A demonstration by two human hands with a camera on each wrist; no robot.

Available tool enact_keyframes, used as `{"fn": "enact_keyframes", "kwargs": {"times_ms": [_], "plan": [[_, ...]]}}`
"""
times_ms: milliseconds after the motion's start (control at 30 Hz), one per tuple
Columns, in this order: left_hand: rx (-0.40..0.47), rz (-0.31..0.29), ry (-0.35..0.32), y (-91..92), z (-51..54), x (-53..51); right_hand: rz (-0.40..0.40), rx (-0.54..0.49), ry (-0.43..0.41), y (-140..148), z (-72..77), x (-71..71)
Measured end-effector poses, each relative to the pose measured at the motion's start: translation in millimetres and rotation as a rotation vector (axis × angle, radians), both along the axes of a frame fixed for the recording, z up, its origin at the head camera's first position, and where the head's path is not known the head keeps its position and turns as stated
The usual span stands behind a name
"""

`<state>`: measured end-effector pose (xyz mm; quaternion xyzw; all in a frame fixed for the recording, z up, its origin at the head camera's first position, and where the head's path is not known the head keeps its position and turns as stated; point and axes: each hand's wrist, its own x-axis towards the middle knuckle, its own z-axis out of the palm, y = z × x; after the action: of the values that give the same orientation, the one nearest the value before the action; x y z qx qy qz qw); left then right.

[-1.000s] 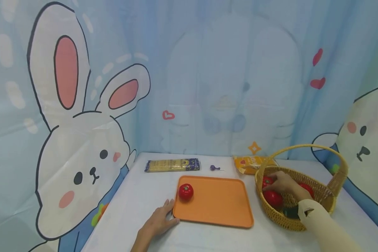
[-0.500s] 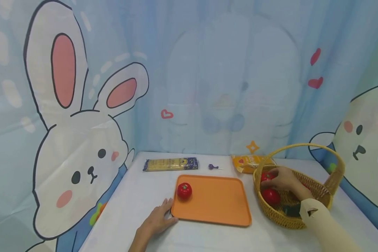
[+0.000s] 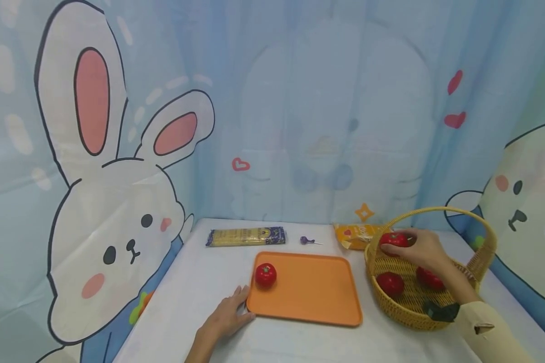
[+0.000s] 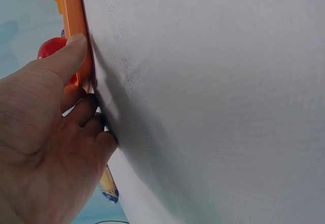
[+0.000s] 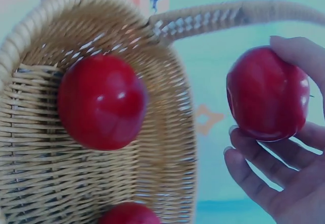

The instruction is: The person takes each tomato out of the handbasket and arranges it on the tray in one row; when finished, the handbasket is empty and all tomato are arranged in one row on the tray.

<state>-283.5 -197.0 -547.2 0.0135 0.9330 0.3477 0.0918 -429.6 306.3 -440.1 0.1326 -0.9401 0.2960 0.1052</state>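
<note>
My right hand holds a red tomato above the back left rim of the wicker basket. The right wrist view shows the thumb on one side of this tomato and curled fingers on the other. Two more red, round fruits stay in the basket: one at the left, one under my wrist. My left hand holds the front left corner of the orange tray, its thumb on the rim. Another tomato sits at the tray's left end.
Behind the tray lie a long pack of noodles and a purple lollipop. An orange snack bag lies behind the basket. The basket's tall handle arches over it. A dark object shows at my right wrist.
My right hand has lifted the tomato up out of the basket and drawn back slightly rightward, uncovering more of the basket. My left hand stays at the tray's corner.
</note>
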Motion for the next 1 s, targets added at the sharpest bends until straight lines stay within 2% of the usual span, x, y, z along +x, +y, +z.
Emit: {"fn": "enact_keyframes", "kwargs": {"times_ms": [167,433,567,767,1000], "plan": [[0.000,0.010,-0.002,0.2,-0.5,0.7,-0.021,-0.004,0.083,-4,17.9,21.9],[-0.004,0.024,-0.006,-0.3,-3.6,-1.0,-0.042,-0.081,0.332,-19,38.1,54.1],[-0.011,0.023,-0.004,-0.6,-4.9,-2.1,0.001,-0.153,0.382,-37,46.8,67.1],[-0.013,0.024,0.010,0.7,-4.2,0.1,0.104,-0.224,0.351,-76,50.6,78.0],[-0.004,0.034,0.007,1.5,-1.3,1.5,0.179,-0.265,0.255,-127,39.3,82.2]]}}
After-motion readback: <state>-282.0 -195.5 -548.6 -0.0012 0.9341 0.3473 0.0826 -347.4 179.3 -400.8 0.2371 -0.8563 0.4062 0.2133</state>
